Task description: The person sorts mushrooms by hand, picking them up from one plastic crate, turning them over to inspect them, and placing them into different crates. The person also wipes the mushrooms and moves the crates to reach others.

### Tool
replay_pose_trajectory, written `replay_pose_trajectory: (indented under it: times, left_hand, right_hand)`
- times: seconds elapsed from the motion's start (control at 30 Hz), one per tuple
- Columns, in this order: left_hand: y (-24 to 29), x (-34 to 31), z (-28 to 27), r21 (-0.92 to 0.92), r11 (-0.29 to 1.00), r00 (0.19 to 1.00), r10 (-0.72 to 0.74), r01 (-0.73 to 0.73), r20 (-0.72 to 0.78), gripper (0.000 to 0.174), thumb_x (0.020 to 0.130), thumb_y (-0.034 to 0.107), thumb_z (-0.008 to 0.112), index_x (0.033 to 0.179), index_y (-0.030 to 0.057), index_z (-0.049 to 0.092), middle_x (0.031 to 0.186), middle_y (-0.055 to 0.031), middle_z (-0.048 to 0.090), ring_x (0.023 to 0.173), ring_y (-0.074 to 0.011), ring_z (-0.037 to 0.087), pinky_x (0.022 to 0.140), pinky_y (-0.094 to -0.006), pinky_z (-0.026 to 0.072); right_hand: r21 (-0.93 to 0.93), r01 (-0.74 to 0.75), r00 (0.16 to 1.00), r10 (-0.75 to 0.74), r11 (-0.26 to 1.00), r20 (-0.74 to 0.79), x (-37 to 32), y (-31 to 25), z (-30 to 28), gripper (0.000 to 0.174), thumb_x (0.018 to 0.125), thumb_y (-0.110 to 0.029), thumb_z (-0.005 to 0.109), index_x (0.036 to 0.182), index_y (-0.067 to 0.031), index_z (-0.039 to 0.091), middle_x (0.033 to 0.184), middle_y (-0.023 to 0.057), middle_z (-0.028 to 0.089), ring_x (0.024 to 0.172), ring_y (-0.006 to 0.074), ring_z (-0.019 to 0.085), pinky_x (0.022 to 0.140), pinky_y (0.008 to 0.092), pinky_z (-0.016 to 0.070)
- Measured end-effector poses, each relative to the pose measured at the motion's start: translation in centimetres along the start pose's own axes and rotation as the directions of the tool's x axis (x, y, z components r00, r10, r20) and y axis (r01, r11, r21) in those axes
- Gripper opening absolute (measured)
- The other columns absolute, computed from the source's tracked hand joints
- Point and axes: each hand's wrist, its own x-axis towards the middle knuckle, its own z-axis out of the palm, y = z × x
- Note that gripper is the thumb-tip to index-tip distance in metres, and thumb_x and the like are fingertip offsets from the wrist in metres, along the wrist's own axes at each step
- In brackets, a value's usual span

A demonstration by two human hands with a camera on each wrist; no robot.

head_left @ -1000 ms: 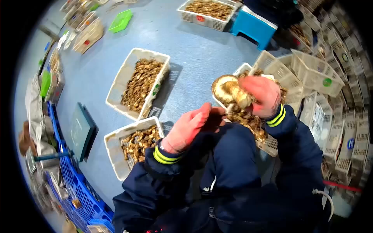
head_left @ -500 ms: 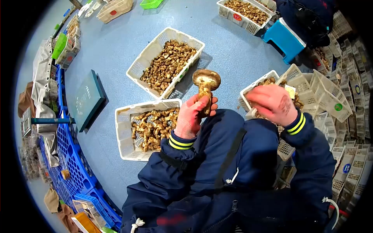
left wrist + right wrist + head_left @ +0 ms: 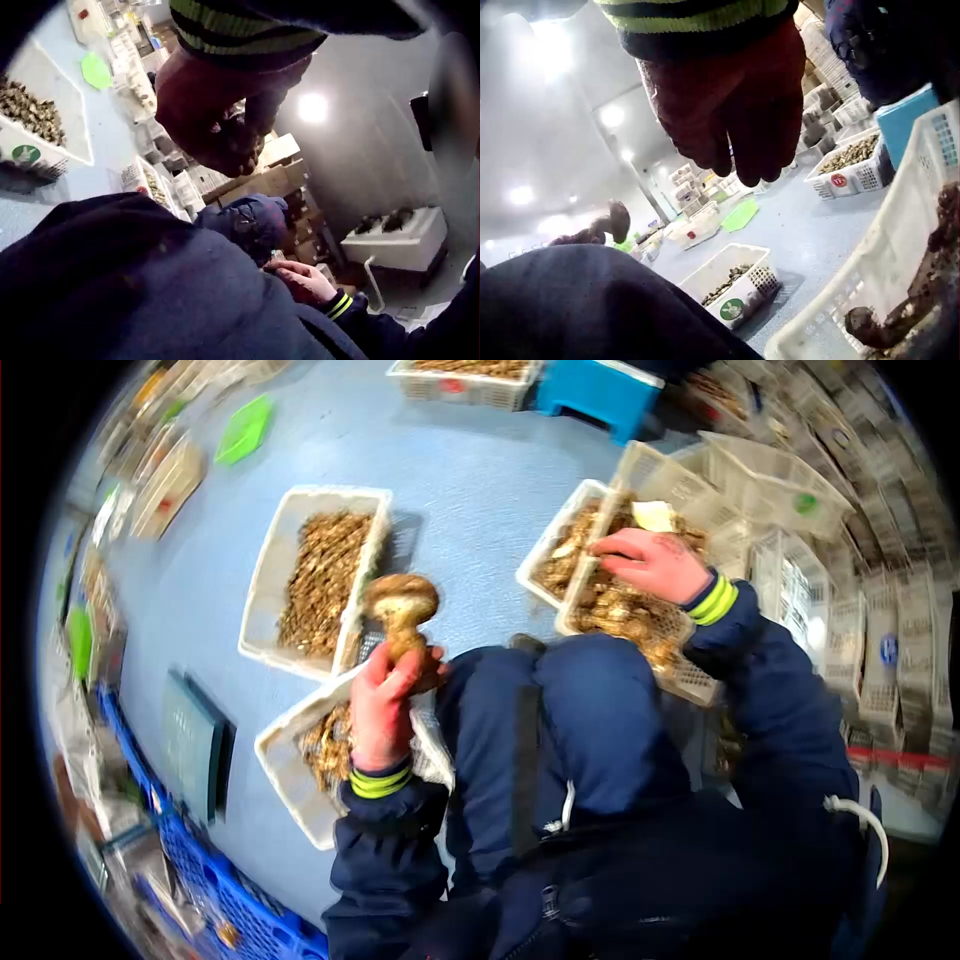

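Note:
My left hand (image 3: 382,705) grips a large brown-capped mushroom (image 3: 403,603) by its stem, cap up, above the near left crate (image 3: 283,752) of mushrooms. The same mushroom (image 3: 619,219) shows above the knee in the right wrist view. My right hand (image 3: 655,565), its fingers stretched out and holding nothing, hovers over the right-hand crate (image 3: 573,615) of mushrooms. In the right wrist view the right hand (image 3: 724,105) hangs with fingers downward, beside that crate's rim. A pale yellow slip (image 3: 655,515) lies on the mushrooms just beyond the right hand.
A longer crate (image 3: 262,585) full of smaller mushrooms stands behind the near left one. A flat scale platform (image 3: 192,745) and blue plastic pallet (image 3: 225,885) are at left. Empty-looking crates (image 3: 775,475) lean at right. A blue stool (image 3: 590,400) stands at the back.
The large mushroom was by my right hand at the right crate; then my left hand took its stem and carried it leftward. The right hand moved back over the right crate. The head view swung.

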Motion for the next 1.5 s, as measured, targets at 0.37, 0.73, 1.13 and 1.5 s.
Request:
replay_pose_trajectory:
  times: [0.37,0.73,1.13,1.5]
  left_hand:
    - [-3.7,6.1,13.9,0.628,0.755,0.842,-0.203,-0.189,0.499,0.038,0.085,0.018,0.060,0.118,0.0030,0.048,0.085,-0.0032,0.058,0.073,-0.0063,0.051,0.061,-0.0221,0.0421]
    - [-3.2,9.9,15.6,0.839,0.543,0.824,-0.486,0.024,0.291,0.036,0.088,0.021,0.055,0.117,0.0003,0.049,0.090,-0.0007,0.054,0.076,-0.0044,0.045,0.066,-0.0181,0.0368]
    - [-3.5,9.6,15.8,0.793,0.605,0.876,-0.417,0.068,0.243,0.026,0.086,0.016,0.055,0.109,0.0033,0.056,0.070,0.0014,0.055,0.059,-0.0031,0.043,0.053,-0.0193,0.0367]
    - [-6.2,9.2,16.8,0.785,0.504,0.924,0.078,-0.361,0.375,0.046,0.078,0.034,0.065,0.107,-0.0004,0.056,0.088,-0.0186,0.063,0.087,-0.0289,0.063,0.073,-0.0319,0.0484]
  right_hand:
    - [0.196,-0.523,0.841,0.540,0.829,-0.040,-14.4,23.3,1.8,0.036,0.079,-0.031,0.054,0.105,-0.0081,0.061,0.094,0.0099,0.065,0.085,0.0226,0.061,0.078,0.0323,0.0468]
    - [-0.423,-0.827,0.507,0.815,0.370,-0.278,-5.8,36.7,3.1,0.043,0.080,-0.025,0.053,0.122,-0.0178,0.048,0.112,0.0105,0.057,0.105,0.0270,0.054,0.086,0.0358,0.0452]
    - [0.389,-0.758,0.472,0.852,0.524,-0.229,-6.5,29.9,-0.2,0.042,0.079,-0.035,0.062,0.111,-0.0071,0.058,0.105,0.0091,0.061,0.097,0.0209,0.058,0.079,0.0310,0.0472]
    - [0.941,-0.336,0.838,0.469,0.039,0.280,-2.1,6.3,-0.9,0.030,0.092,-0.023,0.046,0.115,-0.0077,0.057,0.104,0.0002,0.061,0.081,0.0133,0.060,0.062,0.0214,0.0452]
